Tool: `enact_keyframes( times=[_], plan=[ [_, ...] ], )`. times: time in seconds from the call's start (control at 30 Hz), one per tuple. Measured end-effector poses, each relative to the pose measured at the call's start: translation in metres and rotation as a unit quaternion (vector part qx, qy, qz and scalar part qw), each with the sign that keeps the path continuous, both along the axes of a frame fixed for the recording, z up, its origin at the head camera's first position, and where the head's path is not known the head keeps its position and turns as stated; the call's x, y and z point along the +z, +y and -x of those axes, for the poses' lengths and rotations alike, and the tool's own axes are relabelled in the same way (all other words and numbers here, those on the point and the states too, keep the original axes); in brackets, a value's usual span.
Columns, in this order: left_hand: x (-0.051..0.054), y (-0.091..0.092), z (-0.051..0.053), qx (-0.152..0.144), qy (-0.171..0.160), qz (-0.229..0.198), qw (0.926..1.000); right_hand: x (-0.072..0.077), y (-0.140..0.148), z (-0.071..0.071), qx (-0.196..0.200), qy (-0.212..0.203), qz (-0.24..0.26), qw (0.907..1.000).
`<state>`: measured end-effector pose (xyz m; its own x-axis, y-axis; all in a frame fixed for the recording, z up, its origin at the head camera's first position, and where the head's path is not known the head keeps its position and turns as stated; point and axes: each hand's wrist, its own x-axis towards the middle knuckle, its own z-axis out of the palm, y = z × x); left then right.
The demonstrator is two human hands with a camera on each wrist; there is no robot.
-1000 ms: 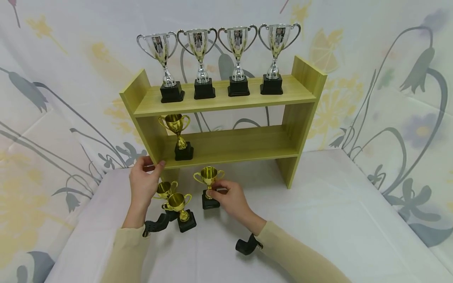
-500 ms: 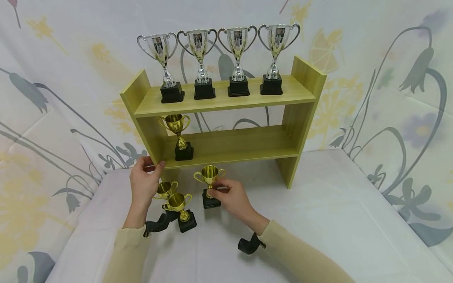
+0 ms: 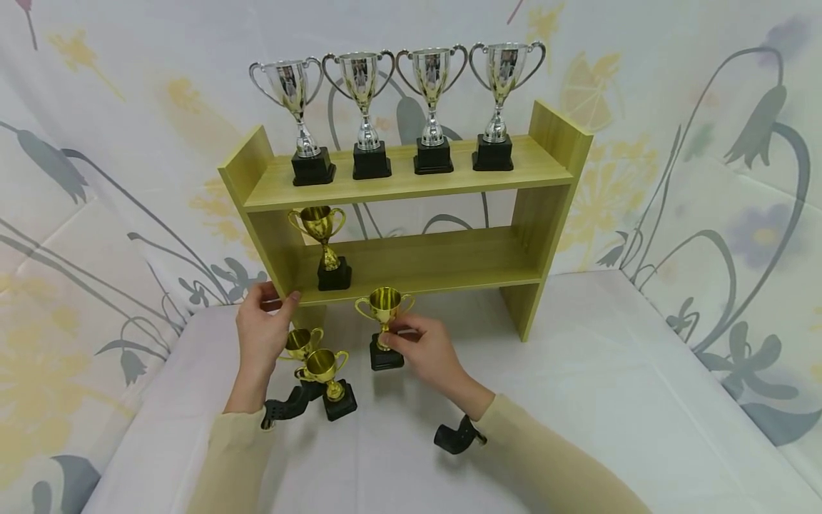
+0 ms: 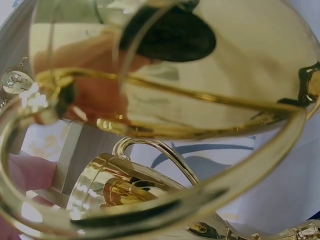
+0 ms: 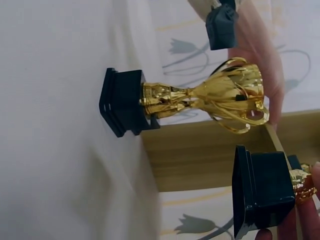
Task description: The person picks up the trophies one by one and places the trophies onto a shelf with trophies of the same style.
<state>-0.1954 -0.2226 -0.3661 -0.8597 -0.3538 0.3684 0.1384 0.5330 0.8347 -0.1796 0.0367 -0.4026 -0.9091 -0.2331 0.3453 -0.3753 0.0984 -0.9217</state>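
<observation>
Four silver trophies (image 3: 432,71) stand above four gold trophies (image 3: 385,305).

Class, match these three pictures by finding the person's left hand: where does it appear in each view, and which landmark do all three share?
Head: the left hand is left of centre, gripping the left side of the wooden shelf.
Left wrist: only part of it shows, blurred, at the lower left edge.
Right wrist: upper right, beyond the standing gold trophies.
Shared landmark: those gold trophies, standing on the white surface.
</observation>
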Motion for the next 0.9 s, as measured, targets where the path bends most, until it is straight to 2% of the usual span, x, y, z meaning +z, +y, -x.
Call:
enact_keyframes(
  times=[0.17, 0.6, 0.9],
  plan=[
    [-0.001, 0.001, 0.0, -0.007, -0.003, -0.012, 0.9999, 0.007, 0.002, -0.001, 0.002, 0.004, 0.01, 0.9999],
    [-0.001, -0.001, 0.002, -0.005, 0.004, 0.002, 1.0, 0.018, 0.005, 0.002, -0.014, 0.021, 0.011, 0.9996],
    [0.0, 0.0, 0.001, -0.004, 0.0, -0.003, 1.0, 0.026, 0.007, 0.006, -0.003, 0.033, 0.014, 0.9993]
  ],
)
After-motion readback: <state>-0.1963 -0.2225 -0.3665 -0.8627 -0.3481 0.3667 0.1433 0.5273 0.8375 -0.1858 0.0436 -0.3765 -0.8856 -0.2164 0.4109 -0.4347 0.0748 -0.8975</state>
